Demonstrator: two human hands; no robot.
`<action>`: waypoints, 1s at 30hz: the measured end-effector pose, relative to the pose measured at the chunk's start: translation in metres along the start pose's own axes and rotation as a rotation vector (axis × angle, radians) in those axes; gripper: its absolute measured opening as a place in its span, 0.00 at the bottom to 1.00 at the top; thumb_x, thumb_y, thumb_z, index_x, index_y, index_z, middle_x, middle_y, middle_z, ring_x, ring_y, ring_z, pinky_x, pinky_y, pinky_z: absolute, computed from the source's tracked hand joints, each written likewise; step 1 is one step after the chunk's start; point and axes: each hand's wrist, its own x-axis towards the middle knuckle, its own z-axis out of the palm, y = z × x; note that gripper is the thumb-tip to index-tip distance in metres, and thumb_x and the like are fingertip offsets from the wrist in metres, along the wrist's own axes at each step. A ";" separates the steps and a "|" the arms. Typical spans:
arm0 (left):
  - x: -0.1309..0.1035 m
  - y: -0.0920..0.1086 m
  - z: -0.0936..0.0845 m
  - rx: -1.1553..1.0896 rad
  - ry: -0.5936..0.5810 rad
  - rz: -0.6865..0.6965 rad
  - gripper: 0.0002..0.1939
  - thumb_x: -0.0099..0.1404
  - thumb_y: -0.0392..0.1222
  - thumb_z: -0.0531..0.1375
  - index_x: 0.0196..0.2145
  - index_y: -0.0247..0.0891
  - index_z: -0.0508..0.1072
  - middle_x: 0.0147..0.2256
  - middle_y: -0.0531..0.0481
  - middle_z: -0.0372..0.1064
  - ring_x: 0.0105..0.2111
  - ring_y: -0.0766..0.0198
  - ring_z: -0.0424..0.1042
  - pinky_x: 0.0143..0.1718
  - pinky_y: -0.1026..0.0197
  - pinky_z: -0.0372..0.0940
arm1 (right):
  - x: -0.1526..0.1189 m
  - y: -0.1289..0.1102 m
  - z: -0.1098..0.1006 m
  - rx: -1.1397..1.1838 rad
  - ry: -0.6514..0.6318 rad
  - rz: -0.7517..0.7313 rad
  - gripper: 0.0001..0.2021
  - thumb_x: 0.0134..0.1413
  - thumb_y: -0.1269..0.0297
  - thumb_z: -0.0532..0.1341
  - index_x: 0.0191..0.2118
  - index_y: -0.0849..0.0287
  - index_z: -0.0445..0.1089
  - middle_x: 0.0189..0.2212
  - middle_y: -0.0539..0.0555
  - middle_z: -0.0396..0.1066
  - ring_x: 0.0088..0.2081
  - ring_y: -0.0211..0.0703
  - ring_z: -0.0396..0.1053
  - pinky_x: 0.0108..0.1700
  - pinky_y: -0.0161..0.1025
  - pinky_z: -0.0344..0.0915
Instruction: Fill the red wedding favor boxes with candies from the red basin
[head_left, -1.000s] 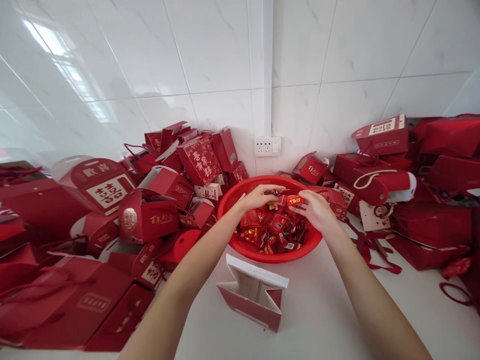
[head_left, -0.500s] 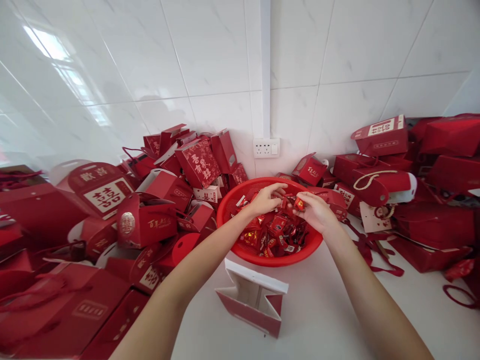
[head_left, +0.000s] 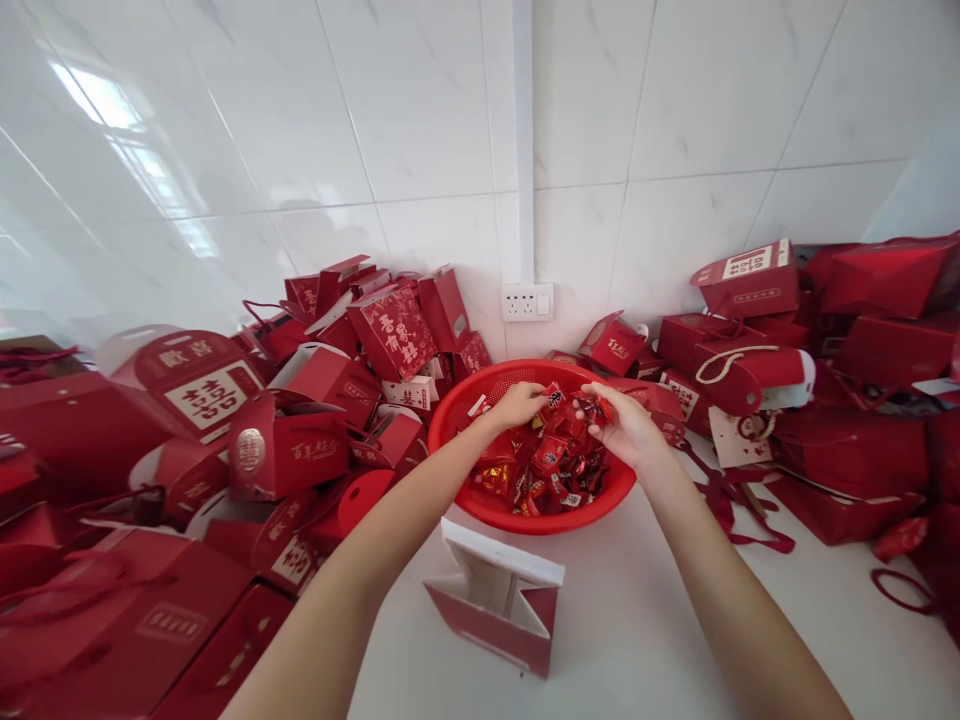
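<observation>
A red plastic basket (head_left: 525,522) holds a heap of wrapped candies (head_left: 551,455), mostly red, some gold. Over its middle, my left hand (head_left: 519,405) pinches a red candy packet (head_left: 554,396) between its fingertips. My right hand (head_left: 619,425), palm turned up above the basket's right side, has its fingers curled round red wrapped candies (head_left: 592,408). In front of the basket, an open red paper box (head_left: 495,610) with a white inside stands on the white table (head_left: 622,620); the part of its inside that shows holds nothing.
Piles of red gift boxes (head_left: 292,445) cover the left side up to the wall. More red boxes (head_left: 847,450) are heaped at the right, with loose ribbons (head_left: 757,535) beside them. A socket plate (head_left: 527,302) is on the tiled wall behind.
My left hand has closed on a red candy packet, its fingers lower than before. More red candy shows in my right hand. The whole view has shifted slightly.
</observation>
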 end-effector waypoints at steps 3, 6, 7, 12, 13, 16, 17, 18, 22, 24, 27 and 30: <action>0.002 -0.001 -0.012 -0.194 0.013 0.029 0.17 0.68 0.42 0.52 0.40 0.31 0.79 0.39 0.44 0.78 0.39 0.58 0.76 0.44 0.59 0.69 | -0.003 -0.001 0.004 -0.022 -0.005 -0.038 0.07 0.43 0.69 0.72 0.29 0.59 0.75 0.22 0.50 0.75 0.22 0.37 0.71 0.17 0.28 0.62; -0.001 -0.001 -0.017 -0.349 0.000 0.071 0.19 0.68 0.48 0.55 0.44 0.30 0.79 0.42 0.42 0.79 0.39 0.59 0.76 0.43 0.59 0.69 | -0.005 0.001 0.006 -0.058 -0.003 -0.066 0.12 0.34 0.71 0.75 0.29 0.60 0.74 0.20 0.48 0.74 0.20 0.34 0.68 0.15 0.27 0.59; -0.002 0.000 -0.017 -0.415 -0.014 0.086 0.20 0.66 0.49 0.58 0.45 0.30 0.79 0.42 0.42 0.79 0.38 0.59 0.76 0.43 0.59 0.69 | -0.004 0.003 0.006 -0.073 -0.003 -0.073 0.14 0.33 0.71 0.75 0.28 0.60 0.73 0.19 0.48 0.73 0.19 0.34 0.66 0.14 0.27 0.57; -0.006 0.005 -0.014 -0.836 -0.116 0.134 0.25 0.49 0.52 0.74 0.39 0.31 0.80 0.36 0.45 0.79 0.35 0.62 0.76 0.43 0.58 0.68 | 0.001 0.010 0.003 -0.136 0.047 -0.143 0.18 0.32 0.66 0.78 0.29 0.59 0.70 0.17 0.46 0.70 0.14 0.31 0.61 0.12 0.28 0.54; -0.007 0.007 -0.014 -0.872 -0.122 0.135 0.25 0.47 0.51 0.75 0.38 0.31 0.80 0.34 0.46 0.78 0.34 0.63 0.75 0.42 0.58 0.68 | 0.002 0.012 0.003 -0.139 0.064 -0.159 0.19 0.32 0.65 0.78 0.29 0.58 0.69 0.17 0.45 0.69 0.14 0.31 0.61 0.12 0.28 0.55; -0.008 0.010 -0.015 -0.936 -0.110 0.134 0.25 0.47 0.50 0.76 0.38 0.31 0.79 0.34 0.48 0.78 0.33 0.64 0.75 0.42 0.59 0.68 | 0.003 0.014 0.003 -0.139 0.093 -0.191 0.20 0.32 0.62 0.78 0.30 0.57 0.68 0.17 0.44 0.69 0.14 0.32 0.61 0.12 0.29 0.55; -0.009 0.011 -0.016 -0.954 -0.107 0.135 0.25 0.47 0.50 0.76 0.38 0.32 0.79 0.34 0.48 0.78 0.34 0.64 0.75 0.43 0.58 0.68 | 0.002 0.014 0.003 -0.138 0.092 -0.197 0.20 0.32 0.61 0.78 0.30 0.57 0.69 0.17 0.44 0.69 0.14 0.32 0.61 0.12 0.29 0.55; -0.009 0.011 -0.017 -0.973 -0.105 0.138 0.25 0.47 0.50 0.76 0.38 0.32 0.79 0.35 0.47 0.78 0.35 0.63 0.75 0.44 0.57 0.68 | 0.002 0.014 0.004 -0.138 0.087 -0.201 0.20 0.31 0.60 0.78 0.30 0.57 0.69 0.17 0.45 0.69 0.14 0.33 0.61 0.12 0.29 0.55; -0.010 0.014 -0.016 -1.056 -0.171 0.097 0.21 0.54 0.50 0.71 0.41 0.33 0.78 0.38 0.45 0.78 0.37 0.61 0.77 0.46 0.57 0.68 | 0.000 0.010 0.004 -0.108 0.058 -0.234 0.20 0.29 0.56 0.78 0.26 0.59 0.71 0.16 0.44 0.66 0.14 0.30 0.57 0.12 0.29 0.49; -0.011 0.016 -0.013 -1.024 -0.268 0.055 0.16 0.62 0.49 0.62 0.41 0.34 0.77 0.40 0.43 0.79 0.40 0.58 0.78 0.46 0.57 0.68 | 0.001 0.008 0.003 -0.068 0.068 -0.264 0.21 0.29 0.54 0.78 0.25 0.58 0.70 0.15 0.42 0.64 0.14 0.29 0.56 0.13 0.29 0.49; -0.013 0.021 -0.008 -0.570 -0.404 0.080 0.17 0.68 0.44 0.52 0.42 0.34 0.77 0.43 0.43 0.79 0.44 0.58 0.77 0.47 0.59 0.68 | 0.003 0.007 0.001 -0.016 0.085 -0.285 0.22 0.27 0.53 0.78 0.23 0.57 0.67 0.14 0.41 0.62 0.15 0.30 0.57 0.14 0.29 0.51; -0.015 0.023 -0.003 0.019 -0.441 0.133 0.13 0.64 0.45 0.59 0.40 0.36 0.79 0.41 0.47 0.80 0.41 0.59 0.76 0.44 0.62 0.67 | 0.005 0.007 0.001 0.011 0.089 -0.282 0.23 0.26 0.54 0.78 0.23 0.57 0.66 0.15 0.42 0.64 0.15 0.30 0.59 0.14 0.29 0.52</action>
